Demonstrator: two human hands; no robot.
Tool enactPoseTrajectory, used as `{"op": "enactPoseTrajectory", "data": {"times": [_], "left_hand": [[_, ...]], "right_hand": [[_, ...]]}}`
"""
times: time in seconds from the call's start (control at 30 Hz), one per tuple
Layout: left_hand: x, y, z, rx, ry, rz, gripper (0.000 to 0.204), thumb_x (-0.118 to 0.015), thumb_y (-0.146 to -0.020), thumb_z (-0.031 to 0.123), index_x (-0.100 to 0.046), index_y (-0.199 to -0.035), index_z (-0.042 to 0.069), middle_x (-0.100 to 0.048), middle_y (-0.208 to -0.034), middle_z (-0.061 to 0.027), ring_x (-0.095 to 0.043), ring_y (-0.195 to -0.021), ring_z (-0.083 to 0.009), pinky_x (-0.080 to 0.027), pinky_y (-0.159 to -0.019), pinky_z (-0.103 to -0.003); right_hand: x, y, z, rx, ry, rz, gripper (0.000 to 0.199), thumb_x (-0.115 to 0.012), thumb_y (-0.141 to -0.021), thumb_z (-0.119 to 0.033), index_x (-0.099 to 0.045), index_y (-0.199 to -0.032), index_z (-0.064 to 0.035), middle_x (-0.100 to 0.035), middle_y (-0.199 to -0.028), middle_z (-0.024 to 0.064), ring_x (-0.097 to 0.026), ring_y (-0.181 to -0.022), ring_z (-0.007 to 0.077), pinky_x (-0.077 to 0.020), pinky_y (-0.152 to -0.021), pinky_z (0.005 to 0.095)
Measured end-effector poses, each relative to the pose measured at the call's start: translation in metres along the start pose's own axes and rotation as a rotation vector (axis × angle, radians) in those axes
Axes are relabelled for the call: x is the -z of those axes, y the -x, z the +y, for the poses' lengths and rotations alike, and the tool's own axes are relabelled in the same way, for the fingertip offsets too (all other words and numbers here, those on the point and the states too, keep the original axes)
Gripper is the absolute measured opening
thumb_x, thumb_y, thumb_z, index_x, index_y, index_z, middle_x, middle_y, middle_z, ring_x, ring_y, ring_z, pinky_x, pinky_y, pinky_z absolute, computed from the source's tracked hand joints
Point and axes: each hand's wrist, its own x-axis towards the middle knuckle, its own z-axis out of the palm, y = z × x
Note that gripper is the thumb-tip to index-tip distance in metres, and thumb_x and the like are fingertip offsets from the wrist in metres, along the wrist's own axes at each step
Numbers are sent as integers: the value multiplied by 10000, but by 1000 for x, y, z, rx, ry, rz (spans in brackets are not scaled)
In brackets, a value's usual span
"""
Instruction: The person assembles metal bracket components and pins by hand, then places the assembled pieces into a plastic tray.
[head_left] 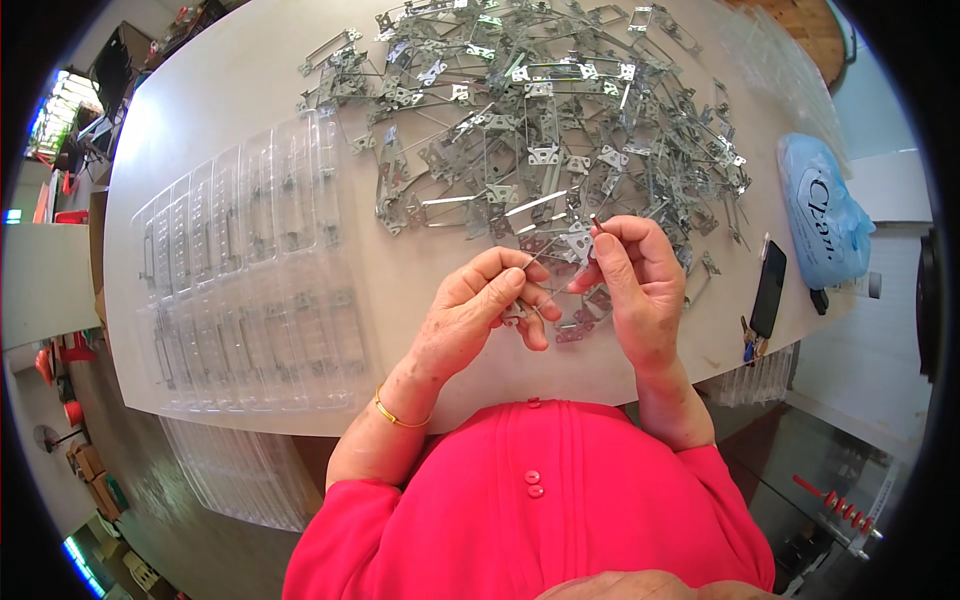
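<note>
Both my hands are raised close together over the near side of the table. My left hand (485,300) is closed on a thin metal bracket (515,314); part of a slim rod and a small plate show between its fingers. With thumb and forefinger, my right hand (640,285) pinches a small thin dark piece (597,224), mostly hidden by the fingers. Just beyond the hands lies a large heap of silvery metal brackets (545,155), made of slim rods and punched plates, tangled together.
Clear plastic blister trays (240,205) with metal brackets in their slots lie at the left. To the right are a black phone (768,290), keys (750,345) and a blue plastic bag (825,210). More clear trays (755,378) sit below the table's right edge.
</note>
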Motion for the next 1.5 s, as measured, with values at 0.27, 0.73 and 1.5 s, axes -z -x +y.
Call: {"op": "enactPoseTrajectory", "data": {"times": [0.27, 0.73, 1.5], "left_hand": [[2, 1, 0, -52, 144, -76, 251, -462, -1075, 256, -574, -1132, 38, -717, -982, -221, -696, -661, -239, -548, -603, -316], [3, 4, -1, -140, -59, -5, 213, -513, -1049, 209, -608, -1105, 26, -697, -1039, -98, -545, -702, -79, -431, -611, -236], [-5, 4, -1, -570, -833, -24, 99, -589, -920, -28, -644, -1002, -31, -636, -1031, -131, -583, -810, -163, -471, -694, -276]], "right_hand": [[-3, 4, 6, 83, 89, -30, 100, -620, -992, -29, -625, -1090, -11, -651, -908, 14, -637, -712, 64, -515, -656, 208], [-5, 8, -5, 227, 397, -38, 69, -646, -953, 20, -644, -1015, -11, -603, -782, -30, -485, -634, 1, -386, -537, 188], [10, 8, -30, -283, 243, -219, 151, -582, -1037, -164, -579, -1064, -15, -633, -663, 25, -590, -595, 60, -502, -552, 235]]}}
